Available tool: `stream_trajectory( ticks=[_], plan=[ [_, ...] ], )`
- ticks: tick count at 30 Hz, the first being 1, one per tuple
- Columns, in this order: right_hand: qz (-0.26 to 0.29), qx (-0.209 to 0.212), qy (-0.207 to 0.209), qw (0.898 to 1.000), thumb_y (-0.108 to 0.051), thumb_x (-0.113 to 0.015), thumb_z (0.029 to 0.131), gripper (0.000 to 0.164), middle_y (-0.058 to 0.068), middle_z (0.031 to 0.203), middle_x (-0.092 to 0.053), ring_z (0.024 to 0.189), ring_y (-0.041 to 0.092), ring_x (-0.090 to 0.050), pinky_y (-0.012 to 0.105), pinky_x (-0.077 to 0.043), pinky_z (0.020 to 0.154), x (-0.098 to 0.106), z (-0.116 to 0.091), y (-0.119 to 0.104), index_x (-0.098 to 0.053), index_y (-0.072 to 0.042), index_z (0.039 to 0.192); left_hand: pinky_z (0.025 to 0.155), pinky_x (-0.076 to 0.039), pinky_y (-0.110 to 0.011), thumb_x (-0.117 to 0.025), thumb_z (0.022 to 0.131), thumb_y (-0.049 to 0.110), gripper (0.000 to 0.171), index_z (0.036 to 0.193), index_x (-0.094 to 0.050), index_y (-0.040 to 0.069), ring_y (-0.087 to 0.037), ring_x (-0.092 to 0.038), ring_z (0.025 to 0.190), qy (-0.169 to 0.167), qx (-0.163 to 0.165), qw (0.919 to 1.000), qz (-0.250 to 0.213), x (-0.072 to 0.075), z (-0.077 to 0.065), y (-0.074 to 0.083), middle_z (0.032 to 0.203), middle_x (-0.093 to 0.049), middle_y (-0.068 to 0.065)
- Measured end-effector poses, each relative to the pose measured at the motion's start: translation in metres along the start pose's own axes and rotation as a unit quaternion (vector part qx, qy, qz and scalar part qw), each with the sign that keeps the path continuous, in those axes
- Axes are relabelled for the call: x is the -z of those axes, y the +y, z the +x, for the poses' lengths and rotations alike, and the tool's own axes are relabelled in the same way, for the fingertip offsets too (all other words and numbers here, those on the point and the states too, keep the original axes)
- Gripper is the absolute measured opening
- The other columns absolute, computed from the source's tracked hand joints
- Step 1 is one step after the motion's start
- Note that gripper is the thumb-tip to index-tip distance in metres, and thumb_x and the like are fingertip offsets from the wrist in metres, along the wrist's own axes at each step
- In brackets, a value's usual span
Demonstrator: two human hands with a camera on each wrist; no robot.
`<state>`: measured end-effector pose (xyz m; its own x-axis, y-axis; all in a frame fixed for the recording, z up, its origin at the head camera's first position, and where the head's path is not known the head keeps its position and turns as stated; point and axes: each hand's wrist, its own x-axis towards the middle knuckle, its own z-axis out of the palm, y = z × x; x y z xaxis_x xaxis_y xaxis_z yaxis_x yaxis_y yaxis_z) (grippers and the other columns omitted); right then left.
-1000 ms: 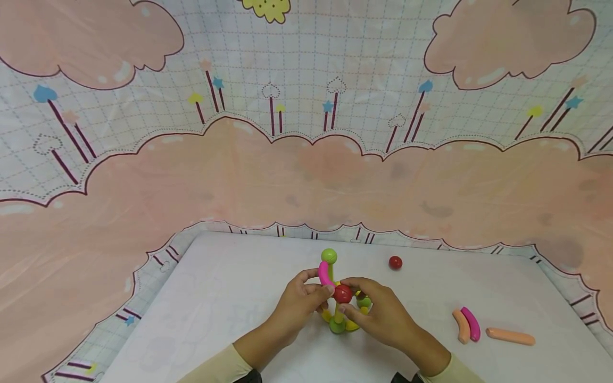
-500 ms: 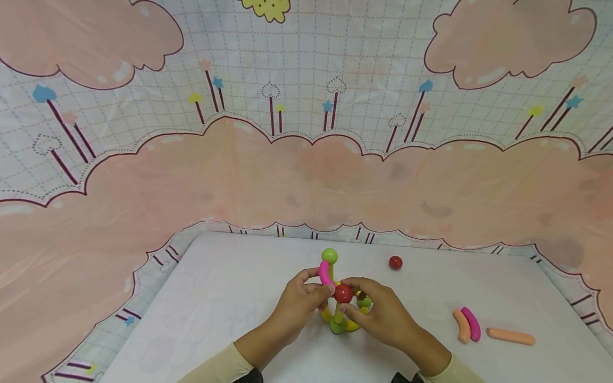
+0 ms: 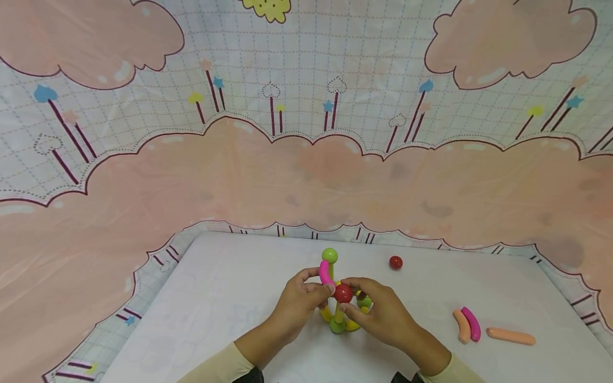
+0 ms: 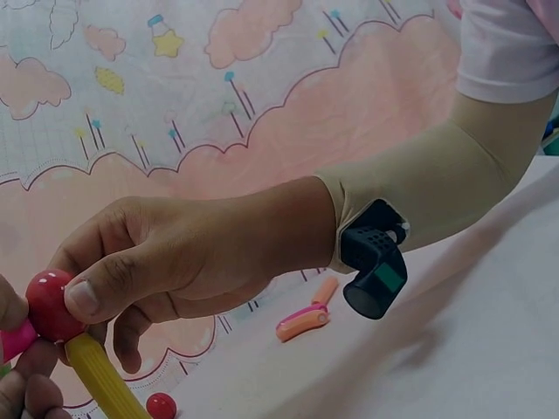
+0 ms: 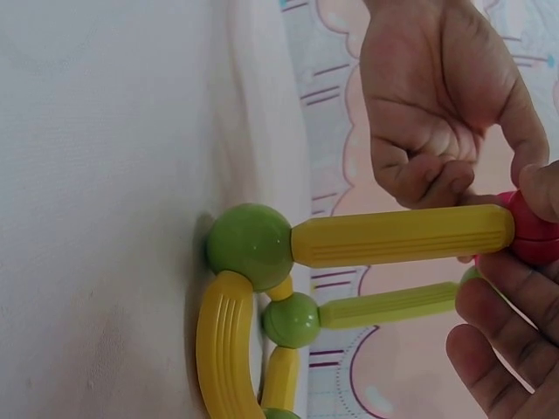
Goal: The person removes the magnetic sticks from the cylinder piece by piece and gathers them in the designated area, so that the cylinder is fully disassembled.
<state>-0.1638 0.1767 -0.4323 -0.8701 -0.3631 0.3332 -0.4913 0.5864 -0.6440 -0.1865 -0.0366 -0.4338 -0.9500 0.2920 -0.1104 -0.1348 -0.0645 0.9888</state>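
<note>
A magnetic ball-and-stick structure stands on the white table, with green balls (image 3: 337, 325) and yellow rods (image 5: 402, 236) at its base. On top of an upright yellow rod sits a red ball (image 3: 342, 293). My left hand (image 3: 299, 303) pinches a pink curved rod (image 3: 325, 273), its thumb at the end against the red ball. The right hand (image 3: 390, 314) holds the red ball between thumb and fingers; its thumb on the ball shows in the left wrist view. Behind the pink rod, a light green ball (image 3: 329, 256) tops another upright rod. The hands hide part of the structure.
A loose red ball (image 3: 395, 263) lies behind the right hand. Farther right on the table (image 3: 201, 298) are an orange curved rod (image 3: 462, 326), a second pink curved rod (image 3: 471, 324) and a straight orange rod (image 3: 510, 336). A printed cloth backdrop (image 3: 306, 186) rises behind the table.
</note>
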Motion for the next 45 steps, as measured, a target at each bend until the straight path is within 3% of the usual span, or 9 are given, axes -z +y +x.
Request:
stream_trajectory(
  ticks=[14,19,27,32,37,45],
  plan=[
    [0.013,-0.004,-0.005,1.0,-0.018,-0.084,0.088,0.048,-0.006,0.116,-0.07,0.09,0.014,-0.063,0.035,-0.059,0.079,0.0,0.001,-0.002,-0.064,-0.011,0.131,0.08,-0.052,-0.031,-0.074,0.095,0.017,0.059,0.143,-0.045,-0.003,-0.018,-0.061,0.08,0.002,-0.011,0.9999,-0.011,-0.001,-0.002,0.001,0.09,-0.071,-0.008],
    [0.02,-0.007,-0.018,1.0,-0.024,-0.083,0.089,0.049,-0.007,0.118,-0.069,0.092,0.021,-0.064,0.037,-0.059,0.08,0.002,0.001,-0.002,-0.063,-0.013,0.133,0.08,-0.052,-0.031,-0.073,0.095,0.017,0.059,0.143,-0.045,-0.002,-0.018,-0.061,0.079,-0.001,-0.013,0.9999,-0.008,0.001,-0.003,0.0,0.09,-0.071,-0.009],
    [0.009,0.01,-0.022,1.0,-0.032,-0.077,0.094,0.045,-0.008,0.119,-0.066,0.097,0.013,-0.062,0.039,-0.058,0.081,0.009,0.003,0.001,-0.063,-0.016,0.133,0.08,-0.053,-0.032,-0.072,0.096,0.018,0.059,0.145,-0.045,0.0,-0.019,-0.06,0.08,-0.009,-0.013,0.9998,0.01,0.006,-0.004,0.002,0.096,-0.072,-0.014],
    [0.014,0.006,-0.019,1.0,-0.029,-0.068,0.1,0.037,-0.005,0.12,-0.068,0.102,0.016,-0.061,0.035,-0.057,0.083,0.014,0.009,0.003,-0.063,-0.015,0.134,0.082,-0.053,-0.032,-0.072,0.096,0.019,0.058,0.145,-0.046,0.002,-0.02,-0.061,0.082,-0.011,-0.003,0.9997,0.022,0.007,-0.003,0.003,0.1,-0.073,-0.017],
    [0.005,-0.003,0.011,1.0,-0.029,-0.063,0.104,0.031,-0.006,0.118,-0.068,0.098,0.013,-0.059,0.033,-0.055,0.08,0.018,0.021,0.005,-0.065,-0.017,0.132,0.082,-0.053,-0.031,-0.073,0.096,0.02,0.058,0.145,-0.047,0.003,-0.021,-0.061,0.082,-0.013,-0.001,0.9995,0.028,0.008,-0.002,0.003,0.098,-0.072,-0.015],
    [-0.033,-0.005,0.008,0.999,-0.022,-0.072,0.098,0.042,0.005,0.128,-0.065,0.099,0.022,-0.064,0.034,-0.059,0.078,0.02,0.041,0.007,-0.061,-0.014,0.138,0.082,-0.054,-0.032,-0.071,0.097,0.018,0.059,0.147,-0.044,0.001,-0.02,-0.061,0.083,-0.016,-0.007,0.9997,0.02,0.009,-0.004,0.004,0.095,-0.071,-0.011]
  ],
)
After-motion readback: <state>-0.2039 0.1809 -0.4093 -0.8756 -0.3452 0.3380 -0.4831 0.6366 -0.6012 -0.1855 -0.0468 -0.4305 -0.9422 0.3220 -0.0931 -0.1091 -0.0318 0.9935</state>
